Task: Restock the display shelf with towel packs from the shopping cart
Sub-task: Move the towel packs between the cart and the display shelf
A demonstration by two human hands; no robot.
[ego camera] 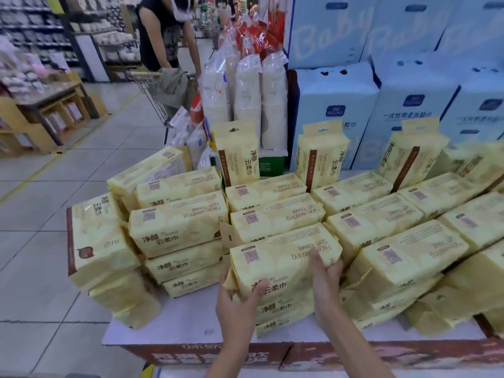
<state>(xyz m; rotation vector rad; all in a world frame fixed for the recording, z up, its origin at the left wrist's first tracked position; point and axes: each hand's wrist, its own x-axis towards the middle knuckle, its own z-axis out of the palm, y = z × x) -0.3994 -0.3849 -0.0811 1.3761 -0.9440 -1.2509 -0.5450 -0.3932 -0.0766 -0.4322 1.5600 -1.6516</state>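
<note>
A yellow towel pack [283, 257] lies on top of a stack of like packs at the front middle of the display shelf [188, 326]. My left hand [237, 304] grips its near left corner, thumb on the front face. My right hand [326, 279] holds its right end, thumb laid across the top. Several more yellow packs lie in stacked rows to both sides and behind, and three stand upright along the back. A shopping cart [155, 96] stands in the aisle behind the display.
A person [163, 31] leans over the cart. Bagged white paper cups [245, 91] and tall blue boxes [335, 110] rise behind the packs. Wooden shelves [43, 110] stand at far left across a tiled floor [54, 214].
</note>
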